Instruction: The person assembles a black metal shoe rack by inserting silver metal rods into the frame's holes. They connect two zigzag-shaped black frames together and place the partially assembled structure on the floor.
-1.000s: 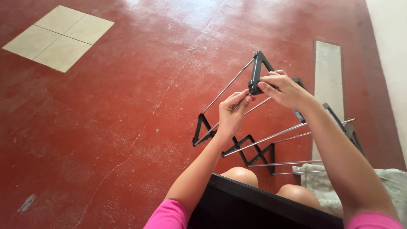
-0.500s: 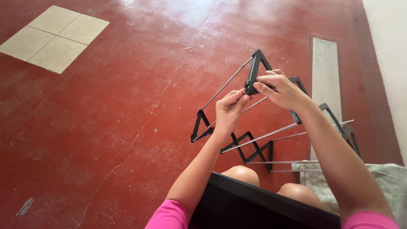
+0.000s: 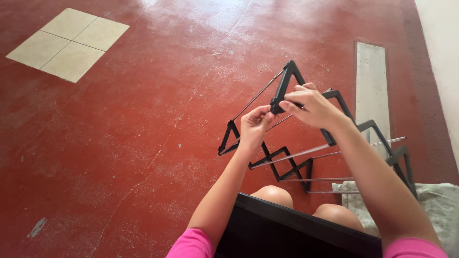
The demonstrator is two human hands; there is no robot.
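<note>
Since the earlier frames little has shifted: both hands have stayed on the same upper bar of the rack, and the view has drifted slightly so the pale floor tiles sit nearer the left edge.

One folding black accordion-frame drying rack with thin grey metal rods (image 3: 306, 157) stands on the red painted concrete floor (image 3: 143, 143), directly ahead of the person's knees. Its zigzag side arms rise to a peak at the top, and about six rods can be counted running across, though some overlap and the count is not certain.

Two hands are at work. The left hand (image 3: 252, 125) is closed with its fingers (image 3: 266, 114) pinched at the lower end of the black peak bar. The right hand (image 3: 313, 107) is curled over the same bar from above, fingers (image 3: 289, 103) shut on it.

Surroundings: one patch of four cream square floor tiles (image 3: 69, 44) lies well apart at upper left. One long grey metal floor strip (image 3: 370, 91) runs beyond the rack, near the white wall (image 3: 442, 57). One grey-green patterned cloth (image 3: 435, 205) lies at lower right, just beside the rack's rod ends. One dark flat panel (image 3: 296, 234) crosses the person's lap and hides the rack's foot.
</note>
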